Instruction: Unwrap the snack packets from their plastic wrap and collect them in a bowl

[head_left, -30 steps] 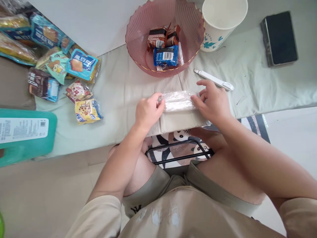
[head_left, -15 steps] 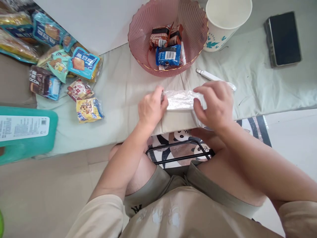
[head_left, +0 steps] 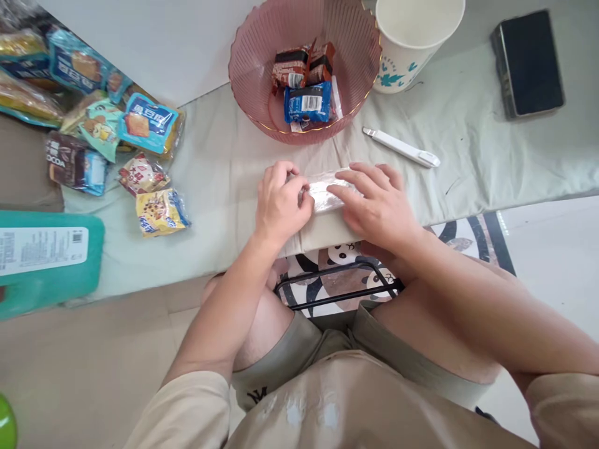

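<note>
**Count.**
- One clear plastic packet (head_left: 322,194).
- One pink ribbed bowl (head_left: 248,75), holding two brown-wrapped snacks (head_left: 299,68) and one blue-wrapped snack (head_left: 306,103). A pale wrapper beside them is too hidden to identify.
- One white paper cup (head_left: 412,43) with a teal leaf print.
- One white pen-shaped tool (head_left: 401,148).
- One black phone (head_left: 528,62).
- One green container (head_left: 47,274) with a white label.
- One pile of snack packets (head_left: 140,125). At least eight can be counted, and they overlap.

**Position of the packet.** The clear plastic packet lies flat on the pale tablecloth (head_left: 468,162), directly between the two hands.
- The left hand (head_left: 281,202) has its fingers curled and pinches the packet's left end.
- The right hand (head_left: 379,209) lies on top, with its fingers extended toward the left hand. They are pressed flat over the packet's right part, so only the middle strip is visible.

**Edges and open room.**
- The packet sits just inside the near table edge, where the cloth folds down toward the person's knees.
- The bowl stands near, straight beyond the hands.
- The tool lies beyond the right hand, close to it but apart.
- The cup stands beyond the right hand, and the phone further out on that side.
- The snack pile and the green container lie well apart, outward of the left hand.
- Bare cloth shows between the left hand and the pile, and outward of the right hand.
</note>
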`<state>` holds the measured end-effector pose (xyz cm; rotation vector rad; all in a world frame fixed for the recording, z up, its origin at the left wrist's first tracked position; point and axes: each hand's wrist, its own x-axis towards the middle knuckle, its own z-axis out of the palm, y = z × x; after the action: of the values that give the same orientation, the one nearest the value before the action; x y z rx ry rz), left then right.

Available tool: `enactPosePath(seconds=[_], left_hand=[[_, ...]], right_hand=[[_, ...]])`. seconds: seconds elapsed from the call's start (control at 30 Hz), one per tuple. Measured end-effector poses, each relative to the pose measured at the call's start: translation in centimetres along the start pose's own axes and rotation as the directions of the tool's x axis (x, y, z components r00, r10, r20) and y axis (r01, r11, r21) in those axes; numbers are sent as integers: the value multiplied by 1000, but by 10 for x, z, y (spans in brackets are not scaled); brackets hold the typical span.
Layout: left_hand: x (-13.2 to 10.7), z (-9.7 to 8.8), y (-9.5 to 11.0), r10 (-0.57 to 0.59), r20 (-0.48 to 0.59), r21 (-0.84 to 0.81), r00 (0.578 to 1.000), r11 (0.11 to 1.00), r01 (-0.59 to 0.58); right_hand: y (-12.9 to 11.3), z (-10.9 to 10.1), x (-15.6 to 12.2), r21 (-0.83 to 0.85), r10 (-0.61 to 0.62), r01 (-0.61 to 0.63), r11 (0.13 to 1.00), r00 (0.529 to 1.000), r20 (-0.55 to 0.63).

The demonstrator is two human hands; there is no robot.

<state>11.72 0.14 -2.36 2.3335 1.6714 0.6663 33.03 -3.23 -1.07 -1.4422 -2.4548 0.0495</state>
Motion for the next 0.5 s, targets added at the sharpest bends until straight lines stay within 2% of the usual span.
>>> enactPosePath(seconds=[0.07, 0.17, 0.23, 0.33, 0.4, 0.5], left_hand=[[-2, -2, 1, 35, -3, -20, 999, 999, -35], [-5, -8, 4, 158, 54, -83, 986, 985, -154], [-6, -12, 6, 263, 106, -131, 959, 960, -248], [-8, -17, 8, 378, 226, -178, 898, 922, -344], [-10, -19, 9, 380, 291, -185, 878, 923, -338], [-12, -19, 7, 336, 291, -177, 896, 939, -295]], right_hand=[[-1, 3, 1, -26, -5, 5, 1000, 1000, -4], [2, 6, 1, -61, 89, -92, 994, 994, -60], [7, 7, -1, -60, 155, -161, 985, 983, -95], [13, 7, -1, -37, 174, -177, 984, 982, -68], [15, 7, -1, -23, 159, -160, 987, 986, -54], [15, 7, 1, 10, 98, -98, 995, 994, -57]])
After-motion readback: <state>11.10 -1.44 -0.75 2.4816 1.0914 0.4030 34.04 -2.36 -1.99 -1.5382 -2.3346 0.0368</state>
